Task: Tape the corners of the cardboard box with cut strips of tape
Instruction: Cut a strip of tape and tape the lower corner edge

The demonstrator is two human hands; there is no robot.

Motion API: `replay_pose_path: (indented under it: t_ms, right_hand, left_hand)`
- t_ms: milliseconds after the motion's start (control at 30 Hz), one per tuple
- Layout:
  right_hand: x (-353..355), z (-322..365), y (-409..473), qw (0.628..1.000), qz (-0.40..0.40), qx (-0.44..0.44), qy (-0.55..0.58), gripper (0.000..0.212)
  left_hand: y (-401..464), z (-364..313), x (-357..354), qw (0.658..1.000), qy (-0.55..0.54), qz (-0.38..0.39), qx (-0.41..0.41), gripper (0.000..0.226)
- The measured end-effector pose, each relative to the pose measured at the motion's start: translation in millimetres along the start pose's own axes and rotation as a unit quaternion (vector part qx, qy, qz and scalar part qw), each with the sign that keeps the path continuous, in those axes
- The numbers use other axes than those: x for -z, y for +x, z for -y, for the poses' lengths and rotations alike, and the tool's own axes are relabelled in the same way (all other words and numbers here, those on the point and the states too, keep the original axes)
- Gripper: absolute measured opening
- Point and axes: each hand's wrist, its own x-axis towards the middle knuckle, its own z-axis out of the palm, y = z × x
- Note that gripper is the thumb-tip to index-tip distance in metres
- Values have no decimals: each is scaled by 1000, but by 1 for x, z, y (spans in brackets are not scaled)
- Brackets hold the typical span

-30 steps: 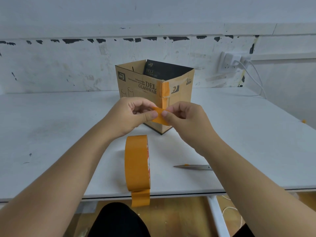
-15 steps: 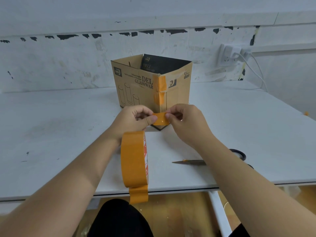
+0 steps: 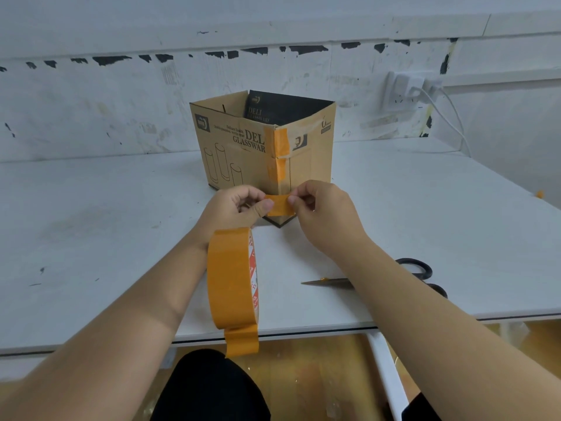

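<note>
Starting nearest: orange tape roll (image 3: 232, 279) stands on edge at the front of the white table (image 3: 91, 238), its loose end hanging over the table edge. Scissors (image 3: 349, 282) lie flat to its right, partly hidden under the right forearm, blades pointing left. Just beyond, both hands hold a short cut tape strip (image 3: 280, 205) stretched level between them: left hand (image 3: 235, 208) pinches its left end under the thumb, right hand (image 3: 326, 212) pinches the right end with the fingertips. Strip sits right in front of the lower near corner of the cardboard box (image 3: 233, 147); contact with the box can't be told. Box is open-topped, mid-table, with orange tape already running down the upper part of that corner. Wall socket (image 3: 406, 91) with white cable behind, right.
</note>
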Motion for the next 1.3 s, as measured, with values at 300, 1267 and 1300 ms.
replay_pose_path:
  t_ms: [300,1267,1300]
  right_hand:
    - [-5,2,0,1000,-10,-8,7,10]
    - [-11,-10,8,997,22,-47,57,14]
    - [-11,-10,8,997,20,-47,52,13]
  left_hand:
    - [3,4,-2,998,49,-32,-12,12]
    - [6,16,-4,978,195,-54,-50,17]
    - [6,16,-5,971,227,-55,-58,19]
